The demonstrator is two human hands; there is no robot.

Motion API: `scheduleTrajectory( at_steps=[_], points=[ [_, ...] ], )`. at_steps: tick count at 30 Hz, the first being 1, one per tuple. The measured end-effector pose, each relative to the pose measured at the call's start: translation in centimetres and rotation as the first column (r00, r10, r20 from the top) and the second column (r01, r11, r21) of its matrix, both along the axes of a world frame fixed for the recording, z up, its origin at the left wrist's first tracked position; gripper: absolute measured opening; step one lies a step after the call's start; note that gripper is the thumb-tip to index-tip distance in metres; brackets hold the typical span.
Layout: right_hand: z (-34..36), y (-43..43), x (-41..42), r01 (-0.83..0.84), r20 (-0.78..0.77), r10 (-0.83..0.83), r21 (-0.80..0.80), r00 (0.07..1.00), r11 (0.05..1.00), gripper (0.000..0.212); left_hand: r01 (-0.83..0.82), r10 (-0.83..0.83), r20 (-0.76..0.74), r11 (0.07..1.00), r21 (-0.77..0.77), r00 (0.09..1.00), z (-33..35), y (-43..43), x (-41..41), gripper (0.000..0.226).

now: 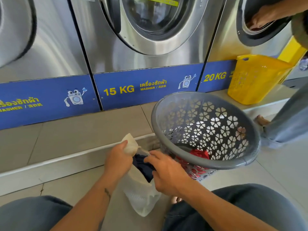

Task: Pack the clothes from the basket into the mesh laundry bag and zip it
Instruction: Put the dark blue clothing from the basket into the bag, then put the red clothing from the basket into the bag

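Fingers of the left hand (118,160) pinch the upper edge of the white mesh laundry bag (141,194), bunching the fine netting into a soft peak above the thumb. The right hand (166,172) is closed on a dark navy garment (145,167), a crumpled fold of smooth cloth sitting half inside the bag's open mouth (how much has gone in is hidden by the hands). The bag itself lies limp on the pale floor tiles between the person's knees, its lower part thin enough to show the floor through it.

Just right of the hands stands the round grey plastic laundry basket (206,160), tipped toward the camera, its wall pierced with flower-shaped holes. Red clothing (199,154) lies crumpled at its bottom. Behind, on a raised tiled step, run stainless-steel front-loading washers (146,30) above blue panels. A yellow slotted basket (255,79) stands at the far right beside another person's denim leg (290,117).
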State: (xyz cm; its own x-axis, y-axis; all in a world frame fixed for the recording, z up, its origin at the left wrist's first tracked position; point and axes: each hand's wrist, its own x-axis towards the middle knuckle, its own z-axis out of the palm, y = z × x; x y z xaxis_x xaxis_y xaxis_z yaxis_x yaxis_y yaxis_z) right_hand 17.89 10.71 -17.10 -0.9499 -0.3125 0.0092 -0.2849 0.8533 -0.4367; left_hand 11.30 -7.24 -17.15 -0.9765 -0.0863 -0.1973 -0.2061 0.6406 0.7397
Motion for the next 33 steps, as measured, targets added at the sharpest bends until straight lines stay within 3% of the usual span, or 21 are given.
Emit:
scheduleTrajectory(
  at_steps=[4,7,9,11,14,18,23,28,31,33],
  points=[
    [6.5,2.8,-1.6,0.050,-0.248,-0.124,-0.282,0.961,0.958,0.036,-0.002,0.002,0.032,1.000,0.014,0.999,-0.2,1.5,-1.1,0.055],
    [8.7,7.3,-5.2,0.208,-0.258,-0.302,-0.335,0.918,0.919,0.033,0.028,-0.029,0.053,0.999,0.021,0.998,-0.6,2.5,-1.8,0.059],
    [7.9,10.3,-8.1,0.321,-0.116,-0.352,-0.227,0.929,0.920,0.038,0.049,-0.052,0.059,0.997,0.051,0.997,-0.9,3.1,-2.2,0.060],
    [5.6,12.6,-10.6,0.322,0.084,-0.320,-0.012,0.944,0.947,0.053,0.068,-0.074,0.067,0.994,0.087,0.995,-1.3,3.6,-2.6,0.061],
    [1.1,14.2,-12.9,0.175,0.299,-0.261,0.286,0.918,0.942,0.072,0.075,-0.082,0.062,0.993,0.095,0.995,-1.9,3.9,-3.4,0.061],
    [-4.1,14.7,-15.2,-0.077,0.453,-0.233,0.568,0.861,0.820,0.080,0.068,-0.070,0.032,0.996,0.050,0.997,-2.7,3.8,-4.7,0.056],
    [-9.0,14.8,-19.6,-0.247,0.579,-0.228,0.625,0.783,0.741,0.101,0.057,-0.061,0.050,0.996,0.075,0.997,-3.7,4.1,-5.8,0.053],
    [-13.7,14.1,-21.3,-0.329,0.647,-0.149,0.556,0.748,0.764,0.115,0.031,-0.042,0.107,0.994,0.108,0.993,-4.3,4.6,-6.7,0.053],
    [-19.0,15.1,-19.4,-0.349,0.672,-0.310,0.658,0.672,0.668,0.137,0.004,-0.024,0.138,0.989,0.148,0.990,-4.8,4.7,-7.1,0.054],
    [-20.9,15.4,-17.3,-0.380,0.696,-0.379,0.677,0.610,0.631,0.130,-0.003,-0.022,0.149,0.986,0.164,0.989,-5.1,4.7,-7.3,0.054]
  ],
)
